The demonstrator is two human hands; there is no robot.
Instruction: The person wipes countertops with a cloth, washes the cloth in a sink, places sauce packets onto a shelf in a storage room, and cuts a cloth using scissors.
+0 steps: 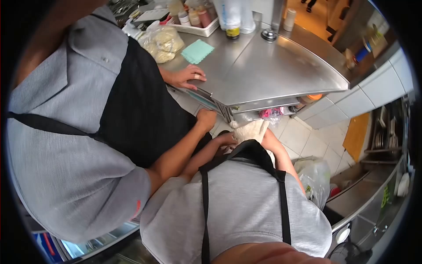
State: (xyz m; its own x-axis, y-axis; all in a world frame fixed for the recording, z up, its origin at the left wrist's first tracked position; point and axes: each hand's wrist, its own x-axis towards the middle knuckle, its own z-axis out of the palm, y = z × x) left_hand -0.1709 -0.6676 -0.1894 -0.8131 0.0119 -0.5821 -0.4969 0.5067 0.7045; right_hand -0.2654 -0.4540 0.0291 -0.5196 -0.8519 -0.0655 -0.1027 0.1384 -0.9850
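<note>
A cream-coloured towel [250,132] is bunched up in front of my apron, low beside the counter. My left hand [227,139] grips its left side, fingers partly hidden. On the other side, my right hand [266,139] is closed on the towel, most of its fingers behind the cloth. Just ahead of the towel is the edge of an opened door or drawer [220,108] under the counter. A co-worker's closed hand [205,119] is at that edge, close to my left hand. The co-worker's other hand [188,77] rests on the counter's edge.
The steel counter [272,66] carries a green cloth [198,51], bagged food [161,43], a white basket [204,31] of bottles and a call bell [268,34]. The co-worker [136,105] stands close on my left. A plastic bag [314,178] is by my right side.
</note>
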